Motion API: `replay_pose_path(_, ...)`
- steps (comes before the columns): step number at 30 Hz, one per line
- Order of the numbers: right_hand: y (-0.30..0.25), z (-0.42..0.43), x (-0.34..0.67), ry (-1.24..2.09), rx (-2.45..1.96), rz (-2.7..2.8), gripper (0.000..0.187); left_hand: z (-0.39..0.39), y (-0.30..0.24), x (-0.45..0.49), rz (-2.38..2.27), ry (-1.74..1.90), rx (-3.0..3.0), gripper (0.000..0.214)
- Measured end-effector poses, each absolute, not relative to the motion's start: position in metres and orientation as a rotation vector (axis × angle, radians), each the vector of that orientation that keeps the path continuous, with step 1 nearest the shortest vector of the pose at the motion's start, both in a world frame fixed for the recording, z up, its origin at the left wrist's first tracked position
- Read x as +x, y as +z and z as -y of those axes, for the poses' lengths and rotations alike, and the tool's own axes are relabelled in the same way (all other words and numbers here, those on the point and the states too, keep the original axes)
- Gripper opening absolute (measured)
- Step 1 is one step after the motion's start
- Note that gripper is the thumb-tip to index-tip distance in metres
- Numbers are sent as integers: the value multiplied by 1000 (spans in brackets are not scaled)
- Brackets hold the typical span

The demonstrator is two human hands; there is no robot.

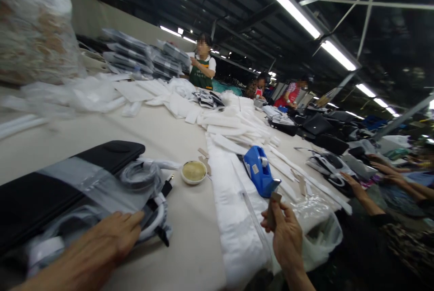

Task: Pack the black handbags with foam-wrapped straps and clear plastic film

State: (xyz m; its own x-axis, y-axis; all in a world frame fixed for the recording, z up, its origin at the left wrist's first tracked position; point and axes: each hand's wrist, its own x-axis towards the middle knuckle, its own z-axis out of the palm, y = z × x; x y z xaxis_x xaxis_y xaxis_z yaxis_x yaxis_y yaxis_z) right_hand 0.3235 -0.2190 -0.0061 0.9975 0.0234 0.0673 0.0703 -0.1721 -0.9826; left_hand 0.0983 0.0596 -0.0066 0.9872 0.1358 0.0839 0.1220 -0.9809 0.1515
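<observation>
My left hand [101, 241] lies flat with its fingers stretched out on a clear plastic bag [98, 182] that wraps a black flat item [40, 187] and coiled cable with a plug [154, 191]. My right hand [286, 232] is closed in a pinch on a small brown piece of tape [274, 205], just in front of the blue tape dispenser [259, 169]. Both rest over a long table [176, 137] covered in pale cloth.
A small white bowl [193, 172] sits beside a stack of white padded bags [237, 209]. More white bags, black items and stacked packages lie farther along. Other people work at the far end, and another person's arms [373, 191] reach in at right.
</observation>
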Motion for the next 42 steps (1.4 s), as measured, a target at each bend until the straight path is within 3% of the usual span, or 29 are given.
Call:
replay_pose_path(5,-33,145,220,742,-1436,301,42,-63,14,102,-105,-222,3025,31)
replay_pose_path(11,-59,101,163,1245,-1294,293,54,-67,30,104,-73,-288,3084,18)
replay_pose_path(16,-60,79,153,1234,-1412,285,66,-71,37,103,-64,-269,3101,13)
replay_pose_path(24,-62,60,149,1139,-1383,259,62,-75,39,99,-113,-263,3107,9)
replay_pose_path(42,-60,37,160,878,-1301,177,29,-73,38,94,-213,-275,3050,15)
